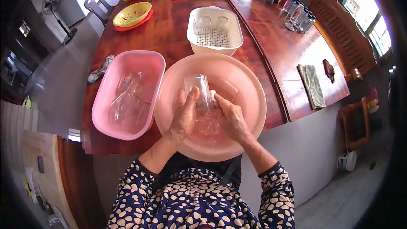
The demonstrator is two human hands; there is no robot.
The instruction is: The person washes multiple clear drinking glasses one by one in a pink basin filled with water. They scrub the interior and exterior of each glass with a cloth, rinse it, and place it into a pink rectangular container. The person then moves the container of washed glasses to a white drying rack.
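Two bare hands work over one round peach basin (253, 101) at the centre of the frame, the left hand (183, 112) wrapped around one clear glass (197, 88) and the right hand (232, 118) pinched on a small white piece (213, 97) against it. One pink tub (98, 112) just beside at left holds several clear pieces, too overlapped to count, and one white basket (235, 38) above holds two glasses. The basin's near rim juts past the table edge; bare tabletop (265, 95) opens at its right.

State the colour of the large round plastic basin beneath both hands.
The large round plastic basin is pale peach-pink, best seen in the head view.
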